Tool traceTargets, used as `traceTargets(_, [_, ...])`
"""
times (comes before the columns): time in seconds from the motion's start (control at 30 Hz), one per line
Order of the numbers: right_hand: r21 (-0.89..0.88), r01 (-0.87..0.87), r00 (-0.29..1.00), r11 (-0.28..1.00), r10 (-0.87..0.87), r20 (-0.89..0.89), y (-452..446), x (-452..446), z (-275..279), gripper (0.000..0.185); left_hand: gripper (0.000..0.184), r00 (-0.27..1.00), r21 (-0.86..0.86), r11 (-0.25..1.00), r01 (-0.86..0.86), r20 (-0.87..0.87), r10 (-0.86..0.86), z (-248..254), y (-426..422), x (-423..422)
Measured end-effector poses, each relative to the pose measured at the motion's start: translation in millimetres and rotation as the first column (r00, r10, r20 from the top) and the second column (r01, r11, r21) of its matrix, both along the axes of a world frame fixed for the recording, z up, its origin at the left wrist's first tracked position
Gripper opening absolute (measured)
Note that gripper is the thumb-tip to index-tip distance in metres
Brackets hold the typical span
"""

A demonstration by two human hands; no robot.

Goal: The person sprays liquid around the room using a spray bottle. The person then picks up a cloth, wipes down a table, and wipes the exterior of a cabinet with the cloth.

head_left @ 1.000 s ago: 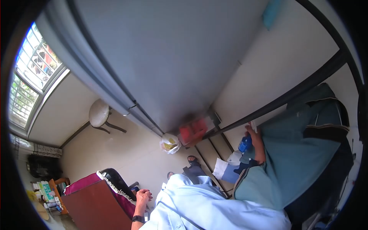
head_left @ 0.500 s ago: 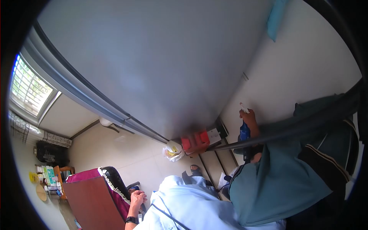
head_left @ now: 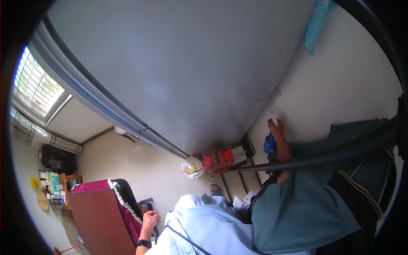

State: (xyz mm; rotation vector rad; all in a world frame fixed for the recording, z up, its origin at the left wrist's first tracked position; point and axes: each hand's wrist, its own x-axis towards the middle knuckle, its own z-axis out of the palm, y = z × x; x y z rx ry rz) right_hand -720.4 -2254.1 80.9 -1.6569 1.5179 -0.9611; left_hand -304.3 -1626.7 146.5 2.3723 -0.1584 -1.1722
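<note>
My right hand (head_left: pixel 277 126) grips a blue spray bottle (head_left: pixel 269 143) with a white spray head. It is beside the white wall (head_left: pixel 348 68), near the edge of a large grey panel (head_left: pixel 170 72) resembling a refrigerator side. Teal cloth (head_left: pixel 304 208) with black and gold trim hides much of the right arm. At lower left, my left hand (head_left: pixel 150 220) hangs empty with loosely bent fingers and a dark band on its wrist. Nearest to it is a chair cover (head_left: pixel 127 204) in purple with white fringe.
A red box (head_left: pixel 218 159) and a white plastic bag (head_left: pixel 193 168) sit on the floor below the panel. One sandal-clad foot (head_left: pixel 216 188) shows nearby. Packed shelves (head_left: pixel 55 195) and a barred window (head_left: pixel 38 85) are at left. A dark blurred bar (head_left: pixel 323 157) crosses the right side.
The spray bottle and my right hand have shifted slightly downward, with more forearm showing. My view has turned a little, so the window and wall appear lower. The left hand has barely moved.
</note>
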Motion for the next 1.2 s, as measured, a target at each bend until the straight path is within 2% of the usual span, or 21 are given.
traceTargets(0.03, [0.002, 0.026, 1.000, 1.000, -0.026, -0.008, -2, -1, -1, 0.021, 0.022, 1.000, -0.003, 1.000, -0.006, -0.011, 0.006, 2, 0, -2])
traceTargets(0.13, [0.179, -0.082, 0.996, 0.980, 0.075, 0.041, -5, -8, 10, 0.020, 0.022, 1.000, 0.012, 1.000, -0.004, -0.013, 0.005, 7, 3, -9])
traceTargets(0.23, [0.080, -0.250, 0.944, 0.965, 0.224, 0.240, -12, -12, 1, 0.025, 0.022, 0.999, 0.008, 1.000, -0.013, -0.047, 0.014, -1, 14, -13])
traceTargets(0.33, [0.000, -0.310, 0.941, 0.951, 0.307, 0.144, -32, -26, -26, 0.032, 0.023, 0.998, 0.035, 0.999, -0.037, -0.039, 0.038, 0, 15, -20])
traceTargets(0.37, [-0.020, -0.192, 0.980, 0.981, 0.191, -0.055, -51, -37, -59, 0.030, 0.023, 0.997, 0.030, 0.998, -0.061, -0.053, 0.063, 4, 12, -23])
traceTargets(0.4, [-0.036, -0.168, 0.984, 0.985, 0.165, -0.072, -55, -35, -70, 0.027, 0.026, 0.991, -0.037, 0.995, -0.096, -0.092, 0.092, -11, 20, -20])
traceTargets(0.43, [-0.051, -0.143, 0.986, 0.988, 0.138, -0.088, -58, -33, -80, 0.025, 0.028, 0.996, -0.019, 0.997, -0.068, -0.065, 0.067, -21, 34, -19])
traceTargets(0.47, [-0.043, -0.194, 0.978, 0.980, 0.197, 0.066, -52, -33, -61, 0.023, 0.030, 0.998, -0.001, 0.999, -0.034, -0.045, 0.034, -11, 24, -23])
traceTargets(0.57, [0.150, -0.145, 0.989, 0.978, 0.146, 0.001, -28, -7, 10, 0.018, 0.033, 0.999, 0.040, 0.999, -0.027, -0.028, 0.028, 1, 15, -32])
traceTargets(0.67, [0.125, -0.142, 0.984, 0.982, 0.127, 0.121, -32, -4, 19, 0.015, 0.032, 1.000, 0.048, 0.999, -0.002, -0.022, 0.004, 3, 13, -35])
traceTargets(0.77, [-0.106, -0.281, 0.951, 0.954, 0.291, 0.100, -55, -11, -1, 0.014, 0.032, 0.998, 0.050, 0.998, -0.039, -0.044, 0.041, 1, 12, -36])
traceTargets(0.87, [0.064, -0.218, 0.961, 0.974, 0.202, 0.189, -43, 1, 24, 0.016, 0.032, 1.000, 0.034, 0.999, -0.009, -0.025, 0.010, 3, 8, -36])
traceTargets(0.97, [0.111, -0.209, 0.976, 0.972, 0.214, -0.042, -55, -9, -42, 0.022, 0.030, 1.000, 0.047, 0.999, -0.004, 0.004, 0.004, 8, 0, -38])
traceTargets(1.07, [0.207, -0.072, 0.989, 0.976, 0.097, -0.115, -23, -7, -69, 0.026, 0.029, 1.000, 0.060, 0.998, 0.019, 0.018, -0.021, 17, -9, -44])
traceTargets(1.17, [0.340, -0.065, 0.972, 0.938, 0.136, -0.190, -3, -11, -81, 0.027, 0.029, 0.999, 0.066, 0.997, 0.036, 0.019, -0.037, 18, -4, -43])
traceTargets(1.2, [0.290, -0.090, 0.968, 0.953, 0.153, -0.201, 1, -13, -84, 0.026, 0.029, 0.999, 0.068, 0.997, 0.036, 0.018, -0.037, 16, -3, -42])
